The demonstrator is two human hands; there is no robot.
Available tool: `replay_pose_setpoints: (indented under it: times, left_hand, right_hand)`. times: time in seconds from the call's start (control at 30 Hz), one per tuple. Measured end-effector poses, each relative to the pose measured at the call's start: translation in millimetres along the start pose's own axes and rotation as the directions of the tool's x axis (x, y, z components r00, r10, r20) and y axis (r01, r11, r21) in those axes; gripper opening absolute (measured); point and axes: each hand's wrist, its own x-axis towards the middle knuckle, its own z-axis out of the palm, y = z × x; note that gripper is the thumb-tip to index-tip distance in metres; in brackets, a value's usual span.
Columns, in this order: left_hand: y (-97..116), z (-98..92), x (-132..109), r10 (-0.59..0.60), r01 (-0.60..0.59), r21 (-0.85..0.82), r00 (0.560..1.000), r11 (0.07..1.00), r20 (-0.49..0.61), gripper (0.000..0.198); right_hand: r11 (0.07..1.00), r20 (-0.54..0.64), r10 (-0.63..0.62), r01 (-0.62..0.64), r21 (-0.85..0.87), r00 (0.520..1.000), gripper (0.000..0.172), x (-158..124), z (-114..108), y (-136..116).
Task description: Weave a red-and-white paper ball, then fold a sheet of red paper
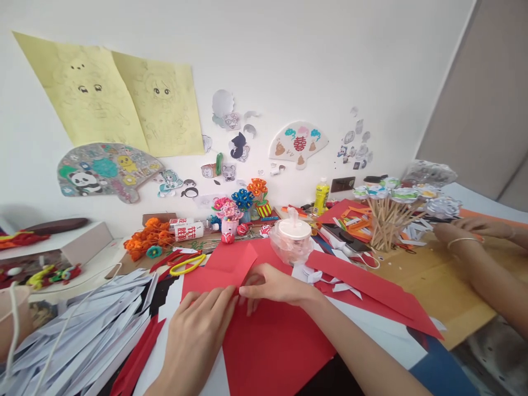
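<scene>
A sheet of red paper [243, 264] lies before me with a folded flap rising from its far part. My right hand [272, 283] pinches this flap near its lower edge, thumb and fingers closed on it. From the near left, my left hand [202, 319] has its bent fingers close together on the fold, gripping the paper there. The fingertips of both hands almost meet, and the left thumb is hidden. Below them, red paper [276, 352] extends toward me over white sheets. A yellow-handled pair of scissors [187, 264] rests beyond my left hand.
White paper strips [86, 330] are heaped at left. A lidded cup in plastic [292, 236] stands behind my right hand. Wooden sticks with paper flowers [390, 220] stand at right, near another person's arm [474, 264]. Pipe-cleaner flowers [242, 201] line the wall.
</scene>
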Motion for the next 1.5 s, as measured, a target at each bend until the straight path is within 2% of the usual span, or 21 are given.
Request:
replay_pose_setpoints:
  times: [0.17, 0.3, 0.47, 0.6, 0.73, 1.03, 1.2, 1.37, 1.5]
  left_hand:
    - [4, -3.5, 3, 0.023, -0.022, -0.050, 1.000, 0.999, 0.020, 0.038]
    - [6, -3.0, 3, -0.005, 0.005, -0.035, 1.000, 0.999, 0.005, 0.035]
    - [-5, 1.4, 0, -0.155, 0.154, 0.035, 0.986, 0.988, 0.060, 0.029]
    - [-15, 5.3, -2, -0.287, 0.287, 0.023, 0.946, 0.958, 0.150, 0.032]
    - [-18, 9.1, -3, -0.342, 0.347, 0.001, 0.923, 0.938, 0.175, 0.037]
    - [-20, 21.5, -7, -0.321, 0.329, -0.011, 0.927, 0.944, 0.194, 0.041]
    - [-20, 21.5, -7, -0.290, 0.292, 0.012, 0.945, 0.956, 0.150, 0.045]
    - [-12, 13.3, -5, -0.133, 0.130, 0.061, 0.990, 0.990, 0.040, 0.042]
    - [-8, 7.6, -4, -0.018, 0.019, 0.057, 1.000, 0.998, -0.022, 0.031]
  right_hand:
    - [0.999, -0.019, -0.021, 0.022, 0.033, 1.000, 0.043, -2, -3, 1]
    - [1.000, -0.096, 0.000, 0.001, 0.014, 0.995, 0.041, -2, -8, 3]
    - [1.000, -0.193, -0.026, 0.025, -0.007, 0.981, 0.038, -1, -8, 3]
    - [0.999, -0.202, -0.048, 0.046, -0.012, 0.978, 0.035, -1, -5, 1]
    - [0.999, -0.205, -0.048, 0.047, -0.011, 0.978, 0.036, -1, -4, 0]
    - [1.000, -0.238, -0.006, 0.008, 0.008, 0.971, 0.037, 2, -6, 8]
    - [1.000, -0.247, 0.006, -0.004, 0.009, 0.969, 0.036, 3, -7, 9]
    - [0.997, -0.259, -0.061, 0.071, 0.030, 0.964, 0.037, 4, -6, 9]
    - [0.996, -0.259, -0.070, 0.081, 0.030, 0.963, 0.038, 5, -6, 9]
